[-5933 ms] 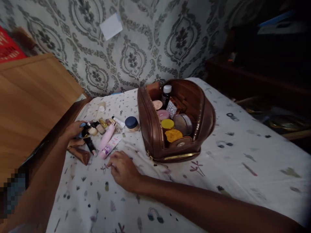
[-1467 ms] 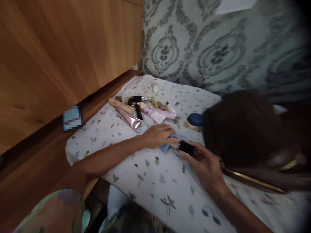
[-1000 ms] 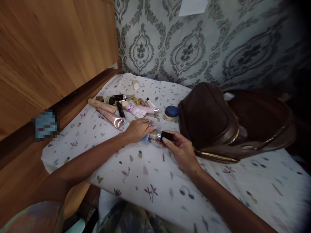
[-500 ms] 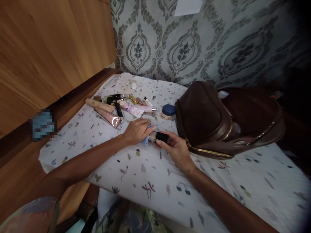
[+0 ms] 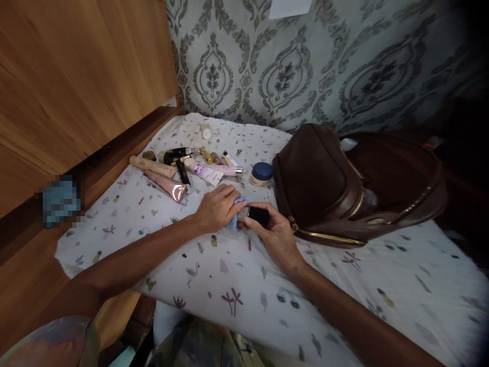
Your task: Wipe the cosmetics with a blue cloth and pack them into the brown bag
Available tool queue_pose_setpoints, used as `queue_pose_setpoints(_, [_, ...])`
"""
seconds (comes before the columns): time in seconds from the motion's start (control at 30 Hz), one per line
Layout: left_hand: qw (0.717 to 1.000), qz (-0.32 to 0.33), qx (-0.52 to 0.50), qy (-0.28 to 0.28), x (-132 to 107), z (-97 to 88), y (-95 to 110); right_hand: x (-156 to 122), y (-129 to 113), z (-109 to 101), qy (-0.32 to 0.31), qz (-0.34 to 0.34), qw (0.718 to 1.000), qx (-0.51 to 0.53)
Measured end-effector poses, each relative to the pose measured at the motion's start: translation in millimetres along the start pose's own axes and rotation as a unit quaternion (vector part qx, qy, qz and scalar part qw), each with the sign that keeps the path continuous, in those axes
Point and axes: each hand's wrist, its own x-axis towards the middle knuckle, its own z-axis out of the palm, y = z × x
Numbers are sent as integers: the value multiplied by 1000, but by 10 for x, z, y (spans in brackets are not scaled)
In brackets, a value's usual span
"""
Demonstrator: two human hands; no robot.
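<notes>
In my right hand is a small foundation bottle with a black cap, held on its side by thumb and fingers. My left hand is closed on a blue cloth, which presses against the bottle's lighter end. Most of the cloth is hidden under my left fingers. Just beyond the hands stands a jar with a dark blue lid. A shiny rose-gold tube and a white-and-pink tube lie beyond my left hand.
A brown leather backpack, its zips partly undone, rests at the right. More cosmetics, among them a long beige tube, are heaped at the back left. A patterned sheet covers the surface. Wooden cabinet at left; papered wall behind.
The bottle's lighter end is now more covered by the cloth and fingers. Both hands stay together on bottle and cloth. The whole view has shifted slightly.
</notes>
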Motion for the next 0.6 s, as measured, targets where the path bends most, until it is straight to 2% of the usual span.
queue_pose_setpoints(0.17, [999, 1, 5, 54, 10, -103, -6, 32, 2, -30, 45, -42, 996, -64])
queue_pose_setpoints(0.23, [997, 41, -2, 64, -7, -123, 41, 30, -9, -35, 40, -38, 996, -65])
queue_pose_setpoints(0.37, [987, 153, 19, 52, -57, -70, 184, 0, -26, -43, 22, -60, 994, -92])
queue_pose_setpoints(0.47, [984, 169, 51, 32, -70, -24, 202, -9, -6, -50, 13, -65, 993, -95])
queue_pose_setpoints(0.6, [982, 179, 57, 21, -68, -18, 56, 20, 51, -57, 16, -50, 998, -35])
